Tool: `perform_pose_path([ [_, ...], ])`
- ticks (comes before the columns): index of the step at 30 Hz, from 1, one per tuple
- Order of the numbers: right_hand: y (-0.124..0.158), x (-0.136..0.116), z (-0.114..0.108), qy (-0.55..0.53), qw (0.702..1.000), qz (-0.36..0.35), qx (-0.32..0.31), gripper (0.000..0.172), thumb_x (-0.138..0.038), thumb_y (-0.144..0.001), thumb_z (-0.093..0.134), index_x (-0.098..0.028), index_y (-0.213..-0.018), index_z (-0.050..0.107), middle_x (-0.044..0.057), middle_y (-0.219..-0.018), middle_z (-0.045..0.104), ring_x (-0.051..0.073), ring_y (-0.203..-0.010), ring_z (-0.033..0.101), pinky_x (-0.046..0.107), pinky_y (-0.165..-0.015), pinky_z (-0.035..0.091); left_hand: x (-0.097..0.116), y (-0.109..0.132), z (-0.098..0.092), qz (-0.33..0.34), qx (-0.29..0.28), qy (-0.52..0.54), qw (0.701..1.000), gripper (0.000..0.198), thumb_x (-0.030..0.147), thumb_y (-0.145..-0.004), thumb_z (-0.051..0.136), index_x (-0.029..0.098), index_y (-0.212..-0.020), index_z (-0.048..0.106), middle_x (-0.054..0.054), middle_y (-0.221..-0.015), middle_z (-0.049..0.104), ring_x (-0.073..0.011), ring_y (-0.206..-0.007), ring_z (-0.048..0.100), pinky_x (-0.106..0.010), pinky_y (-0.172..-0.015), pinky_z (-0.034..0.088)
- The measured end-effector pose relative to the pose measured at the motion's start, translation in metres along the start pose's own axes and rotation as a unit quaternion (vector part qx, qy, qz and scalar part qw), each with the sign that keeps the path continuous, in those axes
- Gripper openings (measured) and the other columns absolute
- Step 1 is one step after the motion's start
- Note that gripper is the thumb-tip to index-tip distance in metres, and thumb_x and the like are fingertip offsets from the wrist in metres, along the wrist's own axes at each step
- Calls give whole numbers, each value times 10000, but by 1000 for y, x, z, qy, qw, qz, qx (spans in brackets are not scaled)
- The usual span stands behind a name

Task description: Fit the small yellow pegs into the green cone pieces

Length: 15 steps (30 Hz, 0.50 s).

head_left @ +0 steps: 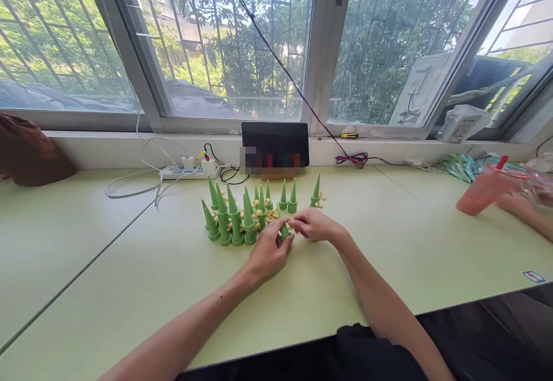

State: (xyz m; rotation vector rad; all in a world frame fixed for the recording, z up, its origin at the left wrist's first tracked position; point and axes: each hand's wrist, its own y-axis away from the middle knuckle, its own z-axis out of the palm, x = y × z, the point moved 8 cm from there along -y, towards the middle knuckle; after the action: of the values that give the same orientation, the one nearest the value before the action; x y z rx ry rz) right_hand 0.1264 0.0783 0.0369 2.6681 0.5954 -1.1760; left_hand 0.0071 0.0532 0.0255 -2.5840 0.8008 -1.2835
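Note:
My left hand (271,247) is closed around a green plastic plant watering spike (284,231), holding it upright near the tabletop. My right hand (314,224) is pinched right beside that spike's upper part. Whatever its fingertips hold is too small to make out, though a yellowish bit shows near them. To the left stands a cluster of several green spikes (235,220), points up, many with small yellow valves. Loose yellow valve pieces (271,214) lie just beyond my left hand. One spike with a yellow valve (317,190) stands behind my right hand.
The pale green table (151,289) runs up to the window wall. A dark tablet (275,142) leans at the back beside a power strip (190,171) with cables. To the right, another person's arm (525,214) rests near a tilted red drink cup (486,188).

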Motion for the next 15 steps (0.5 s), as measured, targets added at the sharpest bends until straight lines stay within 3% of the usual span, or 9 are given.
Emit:
perform_pose_path([
  [7,-1,-2,-2,0,1000,-17,15,399,-401,-929,458,-172,-607,514,-23,-493,513,95,-462,451,222,-497,359,-4,-1,1,-15,-1,9,1000,409,325,-895,518,155,-1266,540,-56,-915,629,-148,-687,525,-289,-649,437],
  [11,-1,-2,-6,-11,999,-36,34,247,-363,-856,586,-159,-719,594,11,-633,624,112,-570,530,216,-540,384,-5,-1,2,-24,-1,14,1000,425,333,-895,518,149,-1278,531,-54,-901,620,-151,-692,529,-294,-656,440],
  [15,-1,0,-6,-23,998,-43,28,152,-299,-816,619,-156,-768,603,12,-657,627,119,-593,538,224,-559,399,-5,0,2,-25,-1,12,1000,425,337,-896,516,150,-1278,526,-39,-856,601,-151,-686,529,-293,-657,440],
])
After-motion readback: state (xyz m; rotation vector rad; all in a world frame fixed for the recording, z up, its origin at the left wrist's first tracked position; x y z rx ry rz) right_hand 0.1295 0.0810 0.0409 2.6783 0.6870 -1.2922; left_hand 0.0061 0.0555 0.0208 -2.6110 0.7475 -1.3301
